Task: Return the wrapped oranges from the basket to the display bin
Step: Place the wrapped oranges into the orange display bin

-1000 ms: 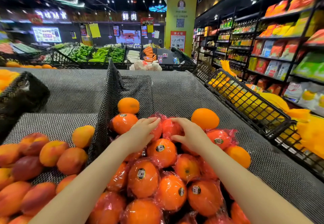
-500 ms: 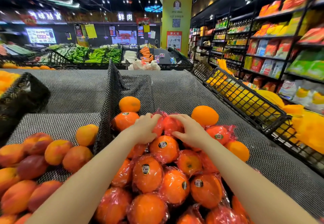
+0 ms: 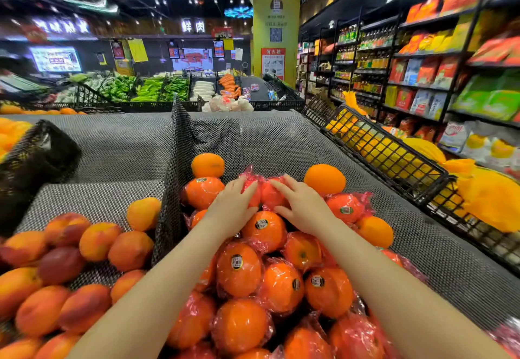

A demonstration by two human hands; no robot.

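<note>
Pressing both hands, left hand [image 3: 235, 206] and right hand [image 3: 302, 206], fingers extended, onto two red-wrapped oranges [image 3: 264, 194] mid-frame atop the display bin [image 3: 281, 145] pile; fingers nudging slightly farther than before, settling them.

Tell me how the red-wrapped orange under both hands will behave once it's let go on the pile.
The wrapped orange is round and sits high on the heap, so it may roll. Its glossy film probably feels slippery. The left hand and right hand rest on it, likely steadying it.
</note>
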